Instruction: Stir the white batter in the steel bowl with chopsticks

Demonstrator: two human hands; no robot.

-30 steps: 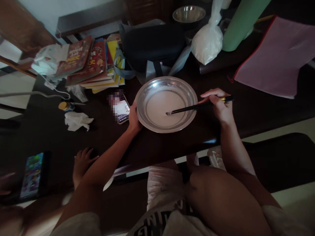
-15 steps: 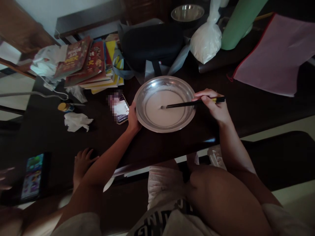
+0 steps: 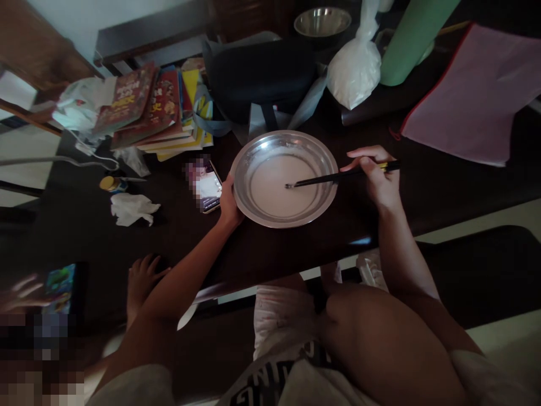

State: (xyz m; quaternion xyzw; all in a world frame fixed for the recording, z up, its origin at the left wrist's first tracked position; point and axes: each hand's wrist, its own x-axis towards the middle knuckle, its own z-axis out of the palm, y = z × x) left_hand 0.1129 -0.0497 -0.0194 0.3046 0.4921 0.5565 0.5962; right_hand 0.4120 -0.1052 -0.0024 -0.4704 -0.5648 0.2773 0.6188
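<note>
Head view, change since half a second ago: right hand (image 3: 377, 179) drawn back to the right, chopsticks (image 3: 338, 178) pulled with it, tips shifted from left of centre to about the middle of the metal bowl (image 3: 321, 151). Bowl, left hand (image 3: 229, 203) and phone (image 3: 208, 186) unchanged in place.

Head view, present state:
- Right grip: clenched around the far-right end of the chopsticks, thumb and forefinger on top; tips dipped in the pale liquid (image 3: 279, 194).
- Left grip: curled against the near-left rim of the bowl, steadying it; cannot tell whether pinching the rim or only pressing on it.
- Bowl: flat on the dark surface (image 3: 443, 192), close to its near edge, roughly centre of view.
- Phone: lit, touching or just beside the left hand, just left of the bowl.
- Far side: stack of books (image 3: 156, 107), black bag (image 3: 262, 76), white plastic bag (image 3: 355, 67), green cylinder (image 3: 412, 39), second small bowl (image 3: 322, 21), pink folder (image 3: 473, 96).
- Near left: another person's hand (image 3: 141, 279) resting on the surface beside a tablet (image 3: 57, 301).

Likely faults, as judged:
- Splash over the low sloping rim if stirred fast; shallow wall, little margin.
- Liquid onto the phone, nearest item on the left.
- Bowl sliding toward the near edge and onto the lap if the left hand slackens.
- Jolt from the neighbouring hand against the left forearm, tipping the bowl.
</note>
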